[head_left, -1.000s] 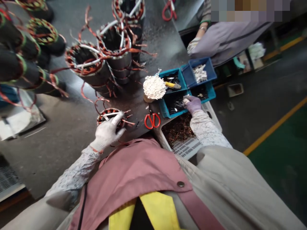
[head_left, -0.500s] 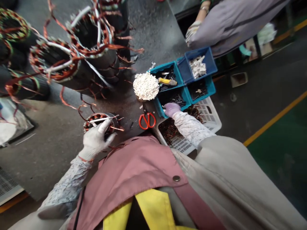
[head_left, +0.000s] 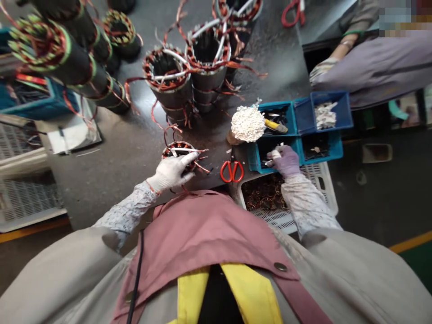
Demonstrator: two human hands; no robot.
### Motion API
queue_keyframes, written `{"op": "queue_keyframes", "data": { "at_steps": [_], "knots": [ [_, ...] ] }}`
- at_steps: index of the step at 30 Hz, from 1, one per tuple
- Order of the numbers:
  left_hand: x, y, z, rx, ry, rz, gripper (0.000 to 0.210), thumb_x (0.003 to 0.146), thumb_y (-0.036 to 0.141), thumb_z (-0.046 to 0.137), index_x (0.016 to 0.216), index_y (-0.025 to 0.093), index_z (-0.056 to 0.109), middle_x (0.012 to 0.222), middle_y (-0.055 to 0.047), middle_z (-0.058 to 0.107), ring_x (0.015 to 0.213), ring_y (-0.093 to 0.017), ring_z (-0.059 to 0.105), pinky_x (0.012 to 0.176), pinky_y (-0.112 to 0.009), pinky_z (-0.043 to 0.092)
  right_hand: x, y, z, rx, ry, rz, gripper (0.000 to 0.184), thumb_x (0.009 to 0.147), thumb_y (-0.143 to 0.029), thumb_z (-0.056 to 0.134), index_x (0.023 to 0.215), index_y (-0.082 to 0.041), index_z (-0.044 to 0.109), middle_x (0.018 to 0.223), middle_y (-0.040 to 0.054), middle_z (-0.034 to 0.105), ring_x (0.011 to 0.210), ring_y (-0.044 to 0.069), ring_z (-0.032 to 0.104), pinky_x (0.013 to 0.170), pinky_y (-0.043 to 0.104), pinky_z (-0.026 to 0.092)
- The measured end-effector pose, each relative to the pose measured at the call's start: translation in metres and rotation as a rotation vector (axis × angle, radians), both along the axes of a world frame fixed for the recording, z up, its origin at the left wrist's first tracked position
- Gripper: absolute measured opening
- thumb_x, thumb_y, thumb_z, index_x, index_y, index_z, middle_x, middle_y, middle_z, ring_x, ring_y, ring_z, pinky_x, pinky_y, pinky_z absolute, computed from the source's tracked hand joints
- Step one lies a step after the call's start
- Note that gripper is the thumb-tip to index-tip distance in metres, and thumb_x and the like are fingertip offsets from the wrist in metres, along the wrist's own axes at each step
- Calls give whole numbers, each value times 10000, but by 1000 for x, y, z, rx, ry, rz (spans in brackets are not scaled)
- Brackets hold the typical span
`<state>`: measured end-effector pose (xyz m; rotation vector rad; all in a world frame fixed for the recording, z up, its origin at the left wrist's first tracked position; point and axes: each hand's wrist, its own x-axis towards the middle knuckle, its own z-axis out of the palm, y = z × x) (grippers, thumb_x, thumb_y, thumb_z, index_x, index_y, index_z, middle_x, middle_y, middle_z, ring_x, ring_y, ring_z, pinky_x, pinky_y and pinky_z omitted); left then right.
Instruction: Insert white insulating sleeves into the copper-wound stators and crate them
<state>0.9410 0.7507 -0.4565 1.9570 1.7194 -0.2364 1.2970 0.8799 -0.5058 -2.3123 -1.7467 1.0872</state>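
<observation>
My left hand [head_left: 172, 173], in a white glove, grips the near side of a short motor stator [head_left: 168, 151] with copper windings and loose wire ends. Its index finger lies across the top and the thumb is lower down. White tubing crosses the stator's opening. My right hand [head_left: 286, 162], in a purplish glove with pale fingertips, is over the front teal bin [head_left: 255, 163], fingers curled together. Whatever those fingers pinch is too small to make out. Between my hands lie red-handled scissors [head_left: 232, 172], below a bundle of thin white sticks [head_left: 248, 123].
Taller wound stators [head_left: 172, 92] stand behind my left hand, and more are stacked [head_left: 64, 60] at the left. A blue bin [head_left: 344, 110] holds white pieces. A yellow-handled tool [head_left: 276, 126] lies in another bin. Below is a white crate [head_left: 329, 198] of wire scraps. Another person's hand [head_left: 324, 67] is at the right.
The view has swung left, so the bench appears further right. My right hand has moved from the front bin's left edge toward its right side. My left hand stays on the stator.
</observation>
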Motion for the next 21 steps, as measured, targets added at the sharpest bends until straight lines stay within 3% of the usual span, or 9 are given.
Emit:
{"op": "queue_keyframes", "data": {
  "at_steps": [3, 7, 12, 16, 21],
  "knots": [
    [-5, 0, 0, 7, -38, -65, 696, 896, 407, 562, 1557, 259, 402, 1334, -107, 676, 1186, -280, 663, 934, -333, 519, -38, -32, 22, -32, 519, -75, 507, 836, -514, 649, 1208, -175, 589, 772, 37, 700, 524, 140, 614, 489, 264, 498],
    [-9, 0, 0, 13, -41, -118, 695, 900, 409, 544, 1561, 255, 395, 1287, -106, 698, 1130, -276, 687, 889, -327, 523, -106, -58, 35, -241, 883, -55, 558, 605, -571, 845, 945, -151, 706, 641, -13, 629, 474, 85, 537, 433, 211, 428],
    [-9, -1, -5, 52, -99, -111, 708, 892, 405, 559, 1565, 265, 389, 1291, -118, 693, 1094, -290, 700, 884, -351, 530, -148, -49, 29, -380, 961, -217, 451, 496, -459, 940, 674, -146, 668, 586, -20, 588, 483, 53, 494, 390, 163, 344],
    [-8, -2, -6, 41, -119, -96, 705, 894, 413, 557, 1565, 277, 387, 1310, -123, 681, 1093, -299, 695, 891, -364, 531, -154, -43, 32, -413, 979, -198, 409, 504, -377, 956, 712, -132, 702, 618, -8, 620, 524, 68, 540, 424, 169, 406],
    [-7, -1, -3, 9, -133, -117, 715, 909, 412, 533, 1584, 273, 346, 1280, -125, 691, 1069, -301, 696, 864, -371, 532, -155, -46, 43, -297, 883, -107, 440, 500, -376, 964, 793, -127, 750, 650, 18, 662, 555, 112, 618, 460, 208, 490]
  ]
}}
